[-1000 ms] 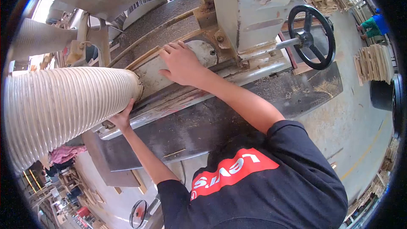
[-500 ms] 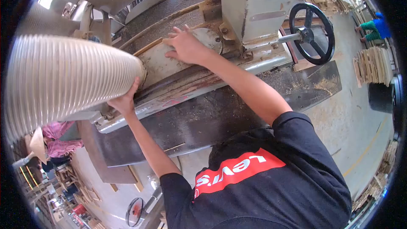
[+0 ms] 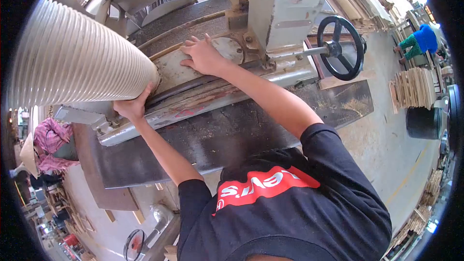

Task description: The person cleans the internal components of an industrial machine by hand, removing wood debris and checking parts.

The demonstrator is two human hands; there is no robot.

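Note:
A wide, ribbed, clear hose [image 3: 92, 60] runs down from the upper left to a woodworking machine. At the near side of its lower end, my left hand [image 3: 131, 108] grips it, the thumb up along the ribs and the other fingers partly hidden. My right hand [image 3: 204, 57] lies with fingers spread over a pale metal plate [image 3: 171, 71] beside the hose end, nothing held in it. Sawdust covers the dark surface [image 3: 208, 12] behind that plate. To the right of my right arm is a black handwheel [image 3: 340, 48] on a metal shaft.
A dark machine table [image 3: 217, 133] with wood dust spans the space beneath my arms. Another handwheel [image 3: 134, 245] stands low at the left. A person in pink checked cloth [image 3: 52, 141] is at the left; another in blue [image 3: 425, 38] is far right, near stacked boards [image 3: 413, 88].
The camera view has shifted, so the machine sits further left. The hose slants more steeply. Both hands stay at nearly the same places on the machine.

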